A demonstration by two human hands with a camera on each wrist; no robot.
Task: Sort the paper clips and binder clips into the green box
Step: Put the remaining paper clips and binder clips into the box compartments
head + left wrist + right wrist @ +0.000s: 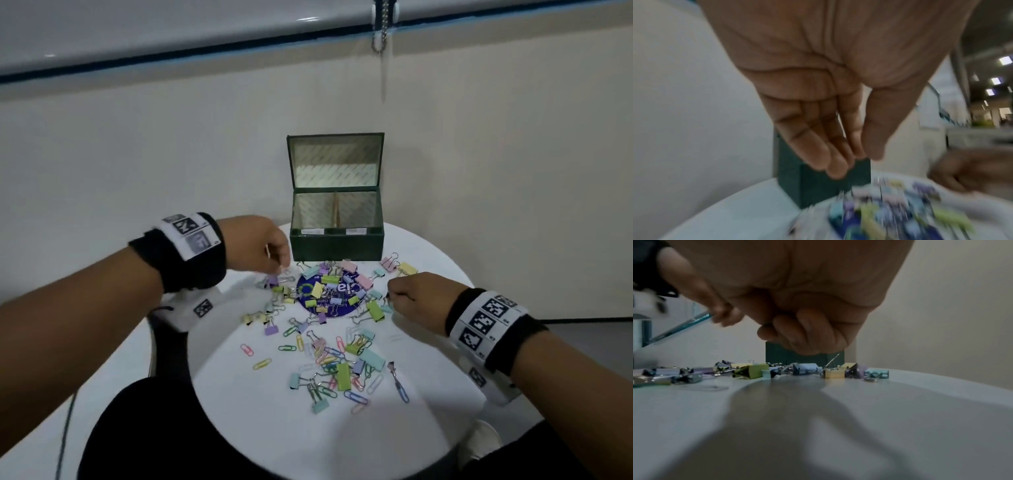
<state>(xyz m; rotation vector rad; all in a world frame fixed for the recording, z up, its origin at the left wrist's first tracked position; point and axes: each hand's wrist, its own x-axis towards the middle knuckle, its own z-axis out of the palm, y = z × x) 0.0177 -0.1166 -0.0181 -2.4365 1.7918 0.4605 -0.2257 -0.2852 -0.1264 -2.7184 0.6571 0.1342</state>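
The green box (pixel 335 245) stands open at the back of the round white table (pixel 257 428), its lid up and a divider splitting it in two. Pastel binder clips (pixel 329 287) are heaped in front of it, and coloured paper clips (pixel 298 342) are scattered nearer to me. My left hand (pixel 279 269) hovers just above a purple binder clip (pixel 273 280) at the heap's left edge. In the left wrist view its fingers (pixel 818 155) are straight and together, holding nothing. My right hand (pixel 394 296) sits at the heap's right edge with fingers (pixel 803 331) curled; nothing shows in it.
A blue round disc (pixel 308 291) lies under the heap. The box (pixel 818 183) stands close to the pale wall behind the table. A blind chain (pixel 383 68) hangs at upper right. A cable (pixel 68 411) runs down at the left, off the table.
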